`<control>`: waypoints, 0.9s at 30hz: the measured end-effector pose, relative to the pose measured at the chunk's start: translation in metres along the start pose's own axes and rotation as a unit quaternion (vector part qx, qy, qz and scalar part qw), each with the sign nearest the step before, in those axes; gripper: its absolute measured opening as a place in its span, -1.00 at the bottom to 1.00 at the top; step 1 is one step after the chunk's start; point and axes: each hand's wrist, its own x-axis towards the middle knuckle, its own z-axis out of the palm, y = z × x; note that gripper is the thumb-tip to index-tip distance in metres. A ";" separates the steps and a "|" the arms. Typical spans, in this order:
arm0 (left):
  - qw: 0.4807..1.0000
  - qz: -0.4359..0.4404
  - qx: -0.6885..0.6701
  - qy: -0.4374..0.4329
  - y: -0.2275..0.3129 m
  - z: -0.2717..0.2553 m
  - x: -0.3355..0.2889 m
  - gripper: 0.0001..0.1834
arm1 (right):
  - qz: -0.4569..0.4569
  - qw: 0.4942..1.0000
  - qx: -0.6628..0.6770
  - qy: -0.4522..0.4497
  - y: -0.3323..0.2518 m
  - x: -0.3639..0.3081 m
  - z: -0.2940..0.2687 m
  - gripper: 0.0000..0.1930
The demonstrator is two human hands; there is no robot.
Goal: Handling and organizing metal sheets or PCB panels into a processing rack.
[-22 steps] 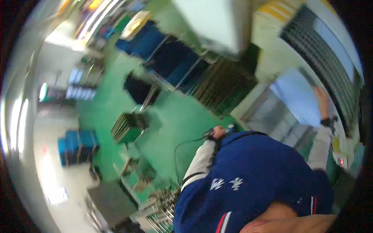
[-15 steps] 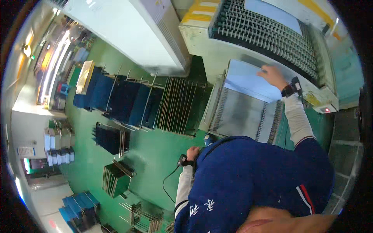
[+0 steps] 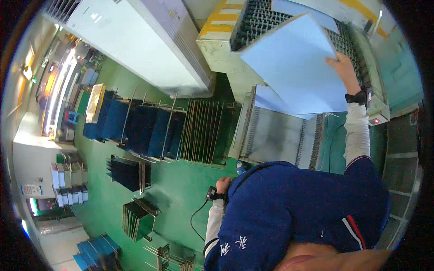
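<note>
My right hand (image 3: 343, 67) grips a light blue rectangular panel (image 3: 294, 63) by its right edge. The panel is tilted, with its upper corner over the roller conveyor (image 3: 257, 27) and its lower edge over a rack with ridged sides (image 3: 246, 135). Another light blue panel (image 3: 266, 97) shows partly beneath it in the rack. Low at my left side is my left hand (image 3: 223, 185), next to my blue shirt; most of its fingers are hidden, and nothing is visible in it.
A big white cabinet-like block (image 3: 135, 49) stands at the upper left. Wire racks of dark blue panels (image 3: 144, 122) stand on the green floor (image 3: 181, 194) to my left. A slotted rack of thin boards (image 3: 205, 131) is beside my rack. A grey framed panel (image 3: 400, 180) borders my right.
My right hand has raised a light blue panel out of the rack, up and to the right toward the conveyor. My left hand stays by my side. The view has shifted slightly.
</note>
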 end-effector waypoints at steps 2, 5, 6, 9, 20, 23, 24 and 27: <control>0.999 -0.015 -0.046 -0.012 0.001 0.002 0.002 -0.62 | 0.078 0.960 0.267 0.022 0.021 -0.003 -0.015 -0.75; 0.999 -0.008 -0.050 -0.020 -0.017 0.009 0.016 -0.62 | -0.188 0.973 -0.035 0.128 0.094 -0.013 -0.017 -0.68; 0.999 -0.003 -0.041 -0.020 -0.023 0.010 0.021 -0.62 | -0.202 0.967 -0.036 0.151 0.085 -0.026 -0.004 -0.67; 0.998 0.035 0.042 -0.018 -0.015 0.004 0.023 -0.62 | -0.048 0.960 0.265 0.076 0.167 -0.032 0.001 -0.62; 0.983 0.085 0.160 -0.043 -0.006 -0.007 0.015 -0.57 | 0.051 0.883 0.454 0.104 0.158 0.000 0.054 -0.86; 0.993 0.040 0.111 -0.020 -0.009 -0.003 0.012 -0.57 | 0.088 0.786 0.602 0.107 0.162 0.017 0.058 -0.82; 0.987 0.085 0.135 -0.020 -0.014 -0.005 0.012 -0.57 | 0.109 0.742 0.651 0.112 0.161 0.022 0.059 -0.81; 0.995 0.034 0.081 -0.042 -0.002 -0.005 0.009 -0.61 | 0.149 0.692 0.697 0.113 0.158 0.024 0.057 -0.86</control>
